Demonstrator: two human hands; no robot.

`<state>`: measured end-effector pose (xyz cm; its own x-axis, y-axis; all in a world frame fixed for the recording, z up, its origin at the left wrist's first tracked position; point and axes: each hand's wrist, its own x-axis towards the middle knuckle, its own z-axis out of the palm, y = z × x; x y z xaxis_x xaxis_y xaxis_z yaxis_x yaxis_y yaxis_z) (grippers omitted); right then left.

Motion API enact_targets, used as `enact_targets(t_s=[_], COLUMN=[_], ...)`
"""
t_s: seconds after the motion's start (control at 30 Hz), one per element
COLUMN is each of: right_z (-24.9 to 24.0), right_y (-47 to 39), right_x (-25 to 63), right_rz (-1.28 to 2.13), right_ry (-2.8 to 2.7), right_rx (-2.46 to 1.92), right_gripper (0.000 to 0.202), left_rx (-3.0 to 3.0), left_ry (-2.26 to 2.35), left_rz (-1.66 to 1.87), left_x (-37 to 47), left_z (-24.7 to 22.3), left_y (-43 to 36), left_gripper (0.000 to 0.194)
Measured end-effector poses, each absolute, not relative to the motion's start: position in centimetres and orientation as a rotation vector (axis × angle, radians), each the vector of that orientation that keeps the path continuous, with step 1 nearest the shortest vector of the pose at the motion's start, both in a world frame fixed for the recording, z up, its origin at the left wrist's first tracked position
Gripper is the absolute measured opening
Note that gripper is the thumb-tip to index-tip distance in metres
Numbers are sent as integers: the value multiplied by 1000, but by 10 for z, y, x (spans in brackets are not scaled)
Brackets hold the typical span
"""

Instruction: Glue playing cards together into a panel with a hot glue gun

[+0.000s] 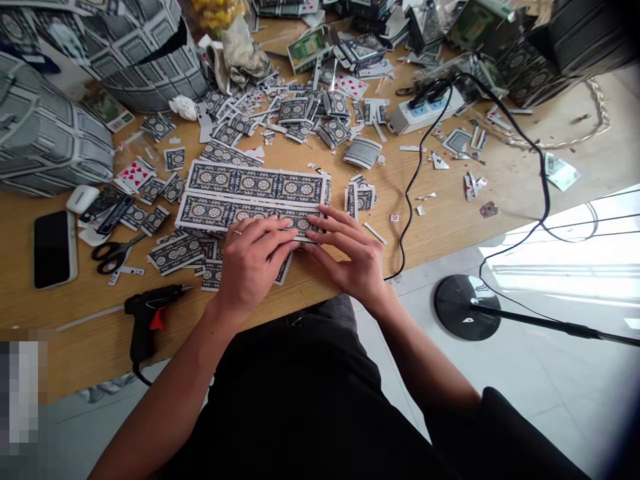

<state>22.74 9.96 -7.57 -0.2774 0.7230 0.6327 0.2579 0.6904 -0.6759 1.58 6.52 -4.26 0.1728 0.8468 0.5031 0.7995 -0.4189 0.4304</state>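
Note:
A long panel made of joined playing cards (257,181) lies near the table's front edge, patterned backs up, in two rows. My left hand (255,257) grips its near edge, fingers bent over the top and thumb at the front. At the right end of that same edge, my right hand (350,250) holds on likewise, its fingertips on the card surface. The thumbs sit close together, and what is under the panel there is hidden. More joined cards (177,252) lie partly beneath it on the left.
A black glue gun (145,320), scissors (114,253) and a phone (54,250) lie to the left. Loose and cut cards (295,110) cover the table behind. Large card-covered forms (150,60) stand at the back left. A power strip (425,110) trails a black cable (407,200) at the right.

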Motion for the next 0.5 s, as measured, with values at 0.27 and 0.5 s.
enact_targets(t_s=[0.27, 0.5], right_z=[-76, -75], right_y=[99, 97], right_x=[227, 226], right_rz=[543, 593], right_ry=[-1851, -1832], right_rx=[-773, -826], right_gripper=[23, 21], left_rx=[2390, 2366], left_ry=[1683, 1692], left_rz=[1073, 1067], left_x=[18, 19], left_z=[-48, -49], left_y=[61, 60], left_gripper=[16, 17])
